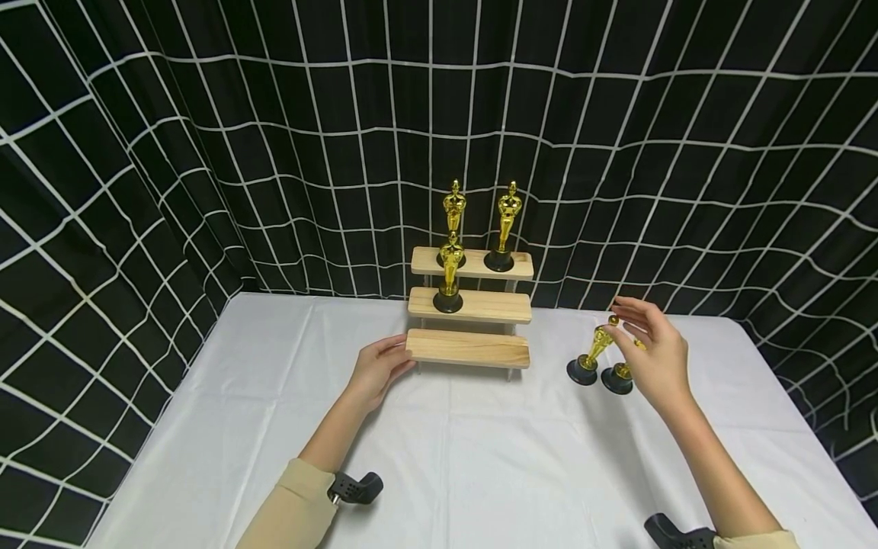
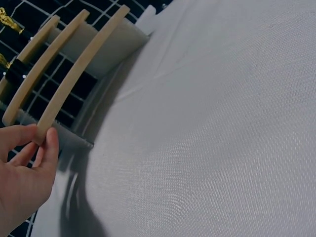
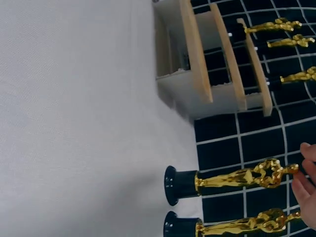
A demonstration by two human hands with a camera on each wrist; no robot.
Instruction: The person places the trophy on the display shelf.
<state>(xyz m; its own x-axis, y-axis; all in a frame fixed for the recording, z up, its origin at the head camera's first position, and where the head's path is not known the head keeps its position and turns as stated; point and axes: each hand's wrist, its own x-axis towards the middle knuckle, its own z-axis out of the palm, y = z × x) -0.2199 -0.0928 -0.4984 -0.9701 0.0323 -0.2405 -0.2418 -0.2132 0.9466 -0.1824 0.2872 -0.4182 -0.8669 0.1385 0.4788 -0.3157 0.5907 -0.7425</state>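
Note:
My left hand (image 1: 376, 370) pinches the left end of the lowest board of a three-tier wooden display stand (image 1: 473, 349); the left wrist view shows thumb and fingers (image 2: 51, 145) on that board's end. Over two gold trophies with black bases, standing right of the stand, is my right hand (image 1: 655, 354). Its thumb and fingers are spread around the head of the nearer-to-stand trophy (image 3: 237, 178), fingertips right at the head. The other trophy (image 3: 252, 224) stands beside it, partly hidden by the hand in the head view.
On the top tier stand two gold trophies, one at the right (image 1: 507, 217) and one behind the trophy (image 1: 450, 267) on the middle tier. A white cloth (image 1: 480, 457) covers the table. Black curtain with a white grid (image 1: 329, 152) hangs behind and at both sides.

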